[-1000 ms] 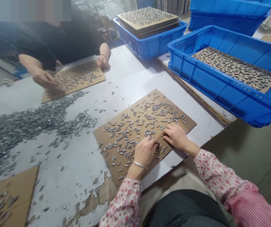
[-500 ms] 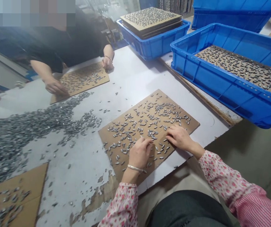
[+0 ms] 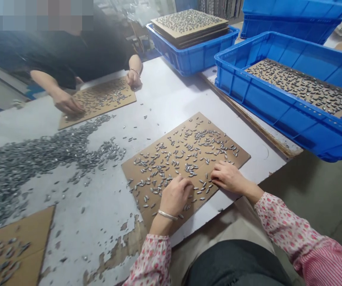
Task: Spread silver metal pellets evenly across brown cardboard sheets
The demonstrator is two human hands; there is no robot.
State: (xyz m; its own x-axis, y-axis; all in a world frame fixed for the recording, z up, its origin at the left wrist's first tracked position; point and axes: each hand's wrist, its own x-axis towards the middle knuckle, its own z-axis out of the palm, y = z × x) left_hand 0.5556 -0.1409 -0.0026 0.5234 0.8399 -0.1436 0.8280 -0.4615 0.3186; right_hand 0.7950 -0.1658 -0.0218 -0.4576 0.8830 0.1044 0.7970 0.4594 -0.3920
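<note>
Right in front of me a brown cardboard sheet (image 3: 154, 153) lies on the white table, scattered with small silvery metal pieces (image 3: 191, 169), pointed at both ends. My left hand (image 3: 176, 194), with a bracelet at the wrist, rests over the near part of the sheet. Its fingers are curled together, and whatever they pinch is hidden. My right hand (image 3: 226, 176) is at the sheet's near right edge, fingers bent and closed down on the cardboard. I cannot make out a piece between those fingertips. Loose metal pieces lie close around both hands.
A big heap of metal pieces (image 3: 39, 159) spreads over the left. Across the table a person's hand (image 3: 68, 104) works at another cardboard sheet (image 3: 123, 101). One more sheet (image 3: 36, 242) lies near left. Blue crates (image 3: 278, 103) holding loaded sheets stand along the right and back.
My right hand has shifted slightly toward me along the sheet's edge. My left hand stays nearly in place. The other person's hand has moved a little to the left.
</note>
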